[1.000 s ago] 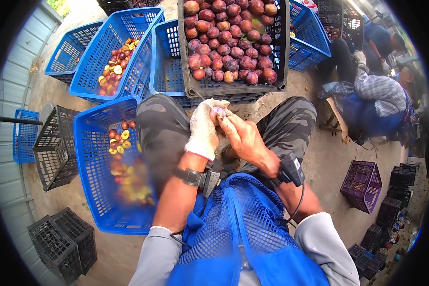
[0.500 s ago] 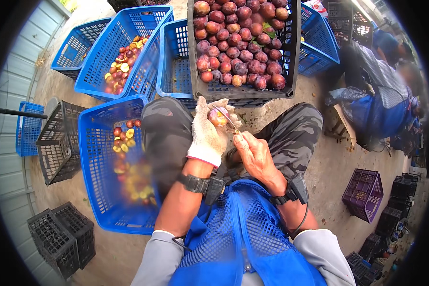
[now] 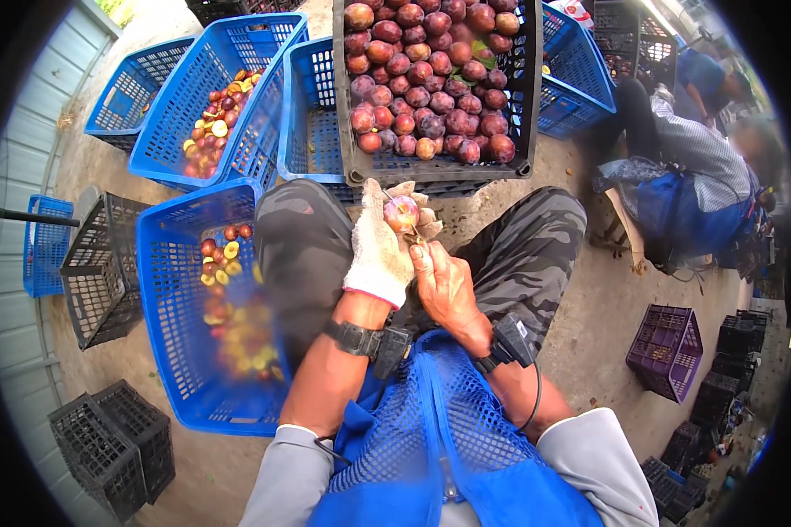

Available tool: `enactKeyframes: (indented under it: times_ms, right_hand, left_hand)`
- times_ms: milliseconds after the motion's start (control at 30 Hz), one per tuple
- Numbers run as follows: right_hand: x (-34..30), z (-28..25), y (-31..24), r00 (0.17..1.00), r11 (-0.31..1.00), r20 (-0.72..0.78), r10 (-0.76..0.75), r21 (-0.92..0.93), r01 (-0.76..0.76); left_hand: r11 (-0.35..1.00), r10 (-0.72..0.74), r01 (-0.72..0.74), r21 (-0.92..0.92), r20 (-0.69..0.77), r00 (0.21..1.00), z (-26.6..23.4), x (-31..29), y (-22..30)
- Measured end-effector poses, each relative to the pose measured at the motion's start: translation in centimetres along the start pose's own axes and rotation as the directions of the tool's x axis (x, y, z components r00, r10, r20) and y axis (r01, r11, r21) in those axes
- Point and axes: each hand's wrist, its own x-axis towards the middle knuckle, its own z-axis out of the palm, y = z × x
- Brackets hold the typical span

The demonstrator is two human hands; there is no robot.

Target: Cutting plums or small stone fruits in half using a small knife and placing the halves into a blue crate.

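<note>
Left hand [image 3: 380, 250], in a white work glove, is gripping a reddish plum [image 3: 402, 211] just above the knees, at the near rim of the dark crate. Right hand [image 3: 444, 285], bare, is closing around something thin pressed against the plum at its 5 o'clock; probably a small blade, too small to tell.

Risks, biggest first:
- Bare right fingers [image 3: 419, 253] are sitting right beside the contact point. If the tool is slipping on the skin, the unprotected hand is taking the cut; the glove is covering only the left.
- Plum is being held by fingertips over the lap. A twist could be popping it out onto the concrete floor [image 3: 593, 312].
- Blue crate at 9 o'clock is sitting tight against the left leg; a knee shift could be tipping it.

Containers, largest first:
- Dark crate [image 3: 431, 169] at 12 o'clock: nearly filled with whole red-purple plums.
- Blue crate [image 3: 171, 290] at 9 o'clock: holding a thin layer of cut halves, yellow flesh showing.
- Second blue crate [image 3: 185, 171] at 11 o'clock: holding a small pile of halves and whole fruit.
- Purple crate [image 3: 664, 351] at 3 o'clock: contents not visible.
</note>
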Motion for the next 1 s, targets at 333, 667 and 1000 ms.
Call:
enactKeyframes:
  times_ms: [333,667,1000]
  right_hand:
    - [4.0,-2.4,-0.3,0.88,0.825,0.338,0.334,0.346,-0.447]
    - [4.9,-5.9,-0.4,0.788,0.751,0.522,0.328,0.361,-0.552]
    - [4.4,-11.8,0.9,0.516,0.772,0.785,0.343,0.077,-0.631]
  left_hand:
    - [0.636,0.53,-0.566,0.525,0.236,0.814,0.6,2.3,0.5]
    - [0.98,0.138,-0.179,0.083,0.358,0.924,-1.0,1.0,1.2]
    - [0.392,-0.252,-0.342,0.854,0.457,0.853,0.3,-1.7,3.2]
